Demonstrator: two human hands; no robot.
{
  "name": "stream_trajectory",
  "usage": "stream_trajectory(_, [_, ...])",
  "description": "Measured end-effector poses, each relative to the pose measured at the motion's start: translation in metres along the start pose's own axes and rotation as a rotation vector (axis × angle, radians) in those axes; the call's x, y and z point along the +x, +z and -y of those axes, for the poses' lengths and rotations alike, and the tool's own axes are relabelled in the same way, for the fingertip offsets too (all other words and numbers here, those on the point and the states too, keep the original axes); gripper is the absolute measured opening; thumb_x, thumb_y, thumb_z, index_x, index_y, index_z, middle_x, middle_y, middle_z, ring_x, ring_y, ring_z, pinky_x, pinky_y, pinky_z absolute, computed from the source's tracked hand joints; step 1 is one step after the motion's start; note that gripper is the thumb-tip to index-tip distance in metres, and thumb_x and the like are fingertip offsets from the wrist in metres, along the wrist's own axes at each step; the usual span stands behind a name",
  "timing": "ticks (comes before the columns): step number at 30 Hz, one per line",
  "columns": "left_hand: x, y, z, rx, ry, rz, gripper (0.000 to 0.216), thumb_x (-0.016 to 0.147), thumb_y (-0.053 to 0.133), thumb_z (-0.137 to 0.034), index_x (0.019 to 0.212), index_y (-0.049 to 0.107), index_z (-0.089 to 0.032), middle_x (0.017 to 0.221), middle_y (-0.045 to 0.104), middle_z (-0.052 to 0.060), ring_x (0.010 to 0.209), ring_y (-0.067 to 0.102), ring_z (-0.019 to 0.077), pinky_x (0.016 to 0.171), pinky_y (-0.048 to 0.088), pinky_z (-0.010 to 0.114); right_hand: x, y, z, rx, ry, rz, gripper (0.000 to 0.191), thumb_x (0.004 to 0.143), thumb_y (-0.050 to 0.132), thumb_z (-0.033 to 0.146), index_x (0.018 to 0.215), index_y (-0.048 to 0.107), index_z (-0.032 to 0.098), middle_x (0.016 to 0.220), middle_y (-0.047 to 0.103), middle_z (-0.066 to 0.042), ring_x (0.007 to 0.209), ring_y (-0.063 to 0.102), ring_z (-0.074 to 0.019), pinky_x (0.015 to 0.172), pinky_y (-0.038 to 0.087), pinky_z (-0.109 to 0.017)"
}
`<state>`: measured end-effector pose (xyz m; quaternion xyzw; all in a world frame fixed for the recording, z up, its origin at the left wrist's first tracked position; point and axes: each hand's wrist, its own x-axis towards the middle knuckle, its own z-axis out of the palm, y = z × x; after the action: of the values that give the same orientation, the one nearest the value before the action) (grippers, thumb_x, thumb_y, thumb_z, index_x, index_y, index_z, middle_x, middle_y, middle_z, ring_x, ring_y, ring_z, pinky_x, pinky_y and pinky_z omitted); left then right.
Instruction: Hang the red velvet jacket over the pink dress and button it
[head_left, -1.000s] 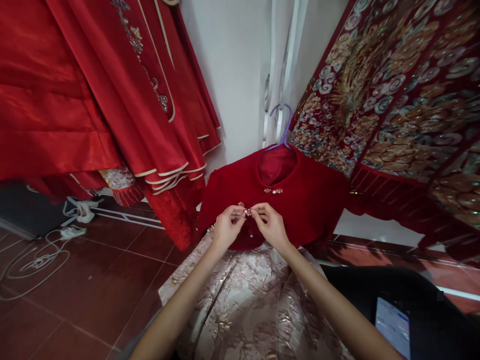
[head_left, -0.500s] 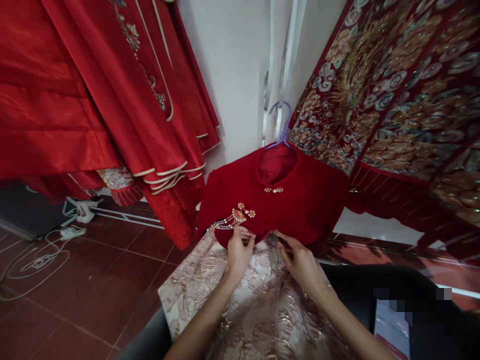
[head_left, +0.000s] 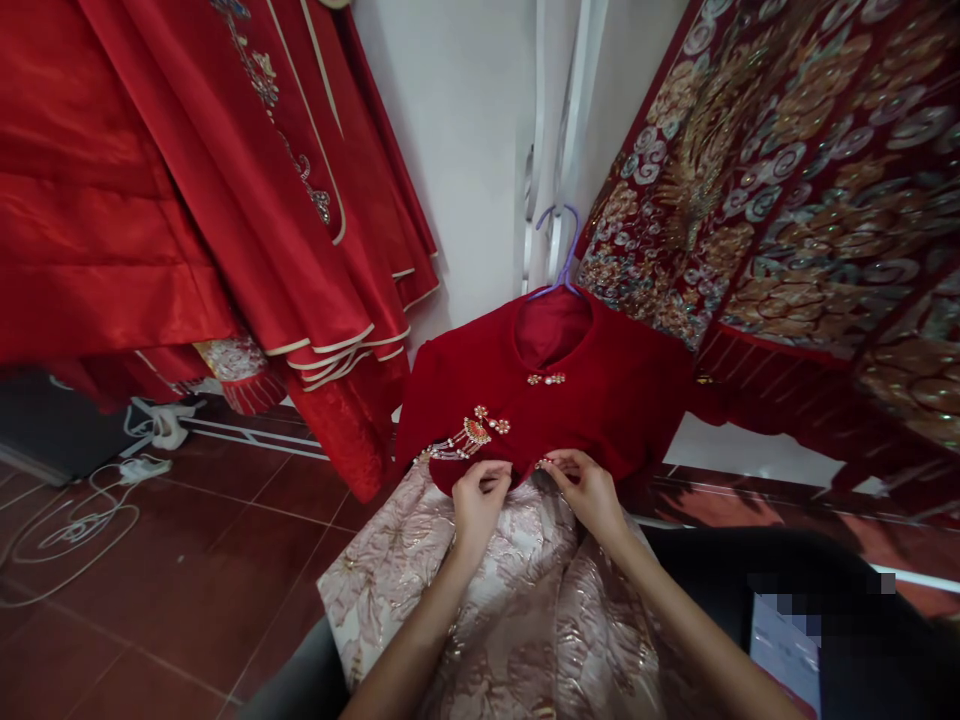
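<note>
A short red velvet jacket (head_left: pixel 600 385) hangs on a purple hanger (head_left: pixel 561 255) in front of me, above a pale pink brocade skirt (head_left: pixel 495 590). A pearl clasp (head_left: pixel 546 379) closes the collar, and a gold fan-shaped clasp with chains (head_left: pixel 472 432) sits lower left. My left hand (head_left: pixel 478 498) pinches the jacket's lower front edge just under the fan clasp. My right hand (head_left: pixel 586 488) pinches the hem beside it, fingers closed on a small fastening there.
Red satin robes with cream trim (head_left: pixel 225 200) hang at left. An embroidered gold and silver garment (head_left: pixel 787 180) hangs at right. White cables and a plug strip (head_left: pixel 142 440) lie on the red tiled floor. A lit screen (head_left: pixel 784 640) shows at lower right.
Both hands left the fan clasp and dropped to the jacket's lower edge. The fan clasp now hangs closed. Since half a second ago the right hand has risen slightly onto the hem.
</note>
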<state>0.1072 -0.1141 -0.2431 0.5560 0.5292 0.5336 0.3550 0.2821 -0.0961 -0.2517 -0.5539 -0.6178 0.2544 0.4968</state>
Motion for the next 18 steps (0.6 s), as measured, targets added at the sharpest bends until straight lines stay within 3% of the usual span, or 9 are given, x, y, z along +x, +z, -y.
stream_trajectory(5, [0.001,0.003,0.006,0.092,0.045,-0.103,0.016,0.072,0.066,-0.024,0.084,0.058,-0.017,0.086,0.064,0.004,0.078,0.064,0.0147,0.068,0.055,0.026,-0.007,-0.010,0.012,0.120,0.130,0.227,0.029,0.077,0.066,0.044,0.089,0.066,0.018,0.084,0.072,-0.006,0.078,0.069,-0.0191,0.074,0.055,-0.030])
stream_trajectory(9, [0.003,0.007,0.011,0.058,-0.007,-0.114,0.018,0.072,0.061,-0.017,0.085,0.048,-0.019,0.077,0.061,0.000,0.072,0.064,0.0136,0.066,0.054,0.025,-0.012,-0.002,0.017,0.189,0.118,0.328,0.026,0.076,0.067,0.040,0.088,0.066,0.018,0.083,0.072,-0.005,0.077,0.068,-0.0176,0.075,0.054,-0.028])
stream_trajectory(14, [0.005,0.007,0.011,-0.001,-0.044,-0.123,0.026,0.066,0.066,-0.017,0.084,0.047,-0.019,0.074,0.061,-0.001,0.068,0.064,0.0133,0.064,0.051,0.024,-0.008,0.014,0.019,0.249,0.077,0.291,0.027,0.077,0.066,0.041,0.090,0.065,0.017,0.084,0.071,-0.006,0.077,0.068,-0.0174,0.074,0.055,-0.029])
stream_trajectory(18, [0.008,0.004,0.010,-0.296,-0.195,-0.135,0.034,0.062,0.070,-0.021,0.082,0.043,-0.020,0.066,0.062,-0.003,0.063,0.063,0.0118,0.066,0.052,0.025,-0.001,0.020,0.022,0.192,0.027,0.198,0.026,0.078,0.064,0.042,0.085,0.063,0.017,0.082,0.071,-0.006,0.074,0.068,-0.0169,0.072,0.055,-0.028])
